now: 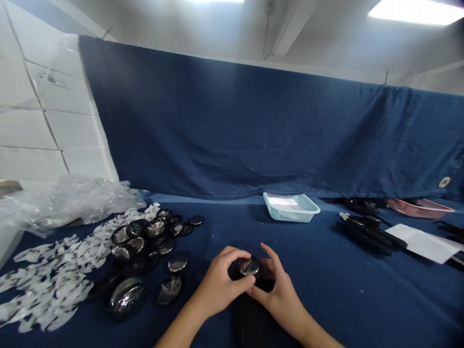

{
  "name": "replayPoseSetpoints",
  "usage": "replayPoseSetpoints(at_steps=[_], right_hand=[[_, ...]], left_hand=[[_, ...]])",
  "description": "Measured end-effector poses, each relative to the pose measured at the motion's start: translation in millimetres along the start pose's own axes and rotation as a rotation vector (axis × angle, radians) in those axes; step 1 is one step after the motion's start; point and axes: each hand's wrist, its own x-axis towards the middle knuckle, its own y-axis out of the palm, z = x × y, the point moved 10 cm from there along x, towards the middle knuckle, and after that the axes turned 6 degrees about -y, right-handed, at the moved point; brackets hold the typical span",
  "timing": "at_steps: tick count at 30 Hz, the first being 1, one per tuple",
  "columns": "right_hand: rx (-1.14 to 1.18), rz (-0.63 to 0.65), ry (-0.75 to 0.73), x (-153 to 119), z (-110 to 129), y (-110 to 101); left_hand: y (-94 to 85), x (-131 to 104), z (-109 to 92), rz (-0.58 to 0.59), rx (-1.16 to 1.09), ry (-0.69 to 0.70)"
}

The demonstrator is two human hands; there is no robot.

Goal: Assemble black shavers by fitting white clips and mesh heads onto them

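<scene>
A round black cap with a shiny metallic face (249, 266) is near the front centre of the blue table. My left hand (225, 279) grips its left side between curved fingers and thumb. My right hand (278, 289) curls around a dark part just to the right, its index finger raised and its thumb near my left thumb. Below the hands lies a long black object (250, 321), partly hidden by them. Left of my hands, similar round caps (178, 262) lie loose, and several more are heaped farther left.
White plastic pieces (65, 273) spread over the left side, before clear plastic bags (72, 198). A light blue basket (293, 215) stands at the back. Black parts (373, 234), a white sheet (424, 241) and a pink basket (420, 209) are at right.
</scene>
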Motion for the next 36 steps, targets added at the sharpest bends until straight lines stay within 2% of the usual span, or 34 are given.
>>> replayPoseSetpoints(at_steps=[7,13,17,21,25,29,33,36], right_hand=[[-0.078,-0.031,-0.012,-1,8,-2],[-0.252,-0.103,-0.059,-2,18,-6],[-0.335,-0.141,-0.093,-6,20,-9],[-0.326,-0.119,-0.072,-5,17,-9],[-0.184,-0.072,0.015,-3,6,-8],[0.083,-0.046,0.101,2,-10,-10],[0.427,-0.033,0.345,3,-33,0],[0.619,-0.07,0.43,2,-31,5]], left_hand=[[-1.7,-2,-4,-0.014,0.071,-0.004],[-2.6,-7,-8,-0.055,0.077,-0.025],[-1.3,-8,-6,-0.008,0.044,-0.029],[4.2,-8,8,0.049,-0.024,-0.12],[11.3,-8,23,0.053,-0.042,-0.194],[16.1,-5,45,0.031,-0.125,-0.255],[20.9,-3,73,0.0,-0.365,-0.372],[23.9,-4,82,-0.051,-0.562,-0.442]])
